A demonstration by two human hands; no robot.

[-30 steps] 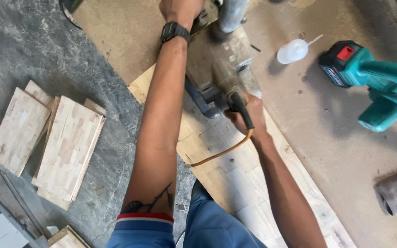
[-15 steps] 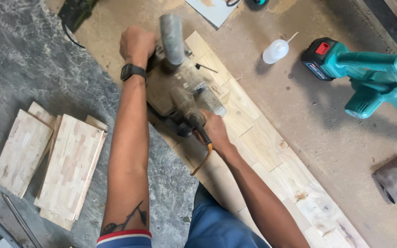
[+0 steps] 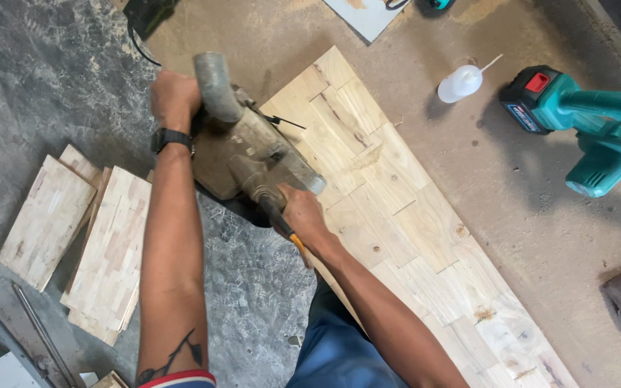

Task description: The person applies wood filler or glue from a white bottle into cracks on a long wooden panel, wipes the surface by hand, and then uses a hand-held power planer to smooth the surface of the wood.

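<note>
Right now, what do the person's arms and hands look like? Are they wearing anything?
Both arms are bare, with no gloves on the left hand or right hand. The left wrist wears a black watch. The left forearm has a dark line tattoo near the elbow. Above it shows a sleeve edge striped red, white and blue.

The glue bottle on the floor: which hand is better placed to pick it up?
Probably the right hand. It grips the sander's rear handle on the wooden panel, the side where the glue bottle lies. The left hand holds the front knob, farther away.
</note>
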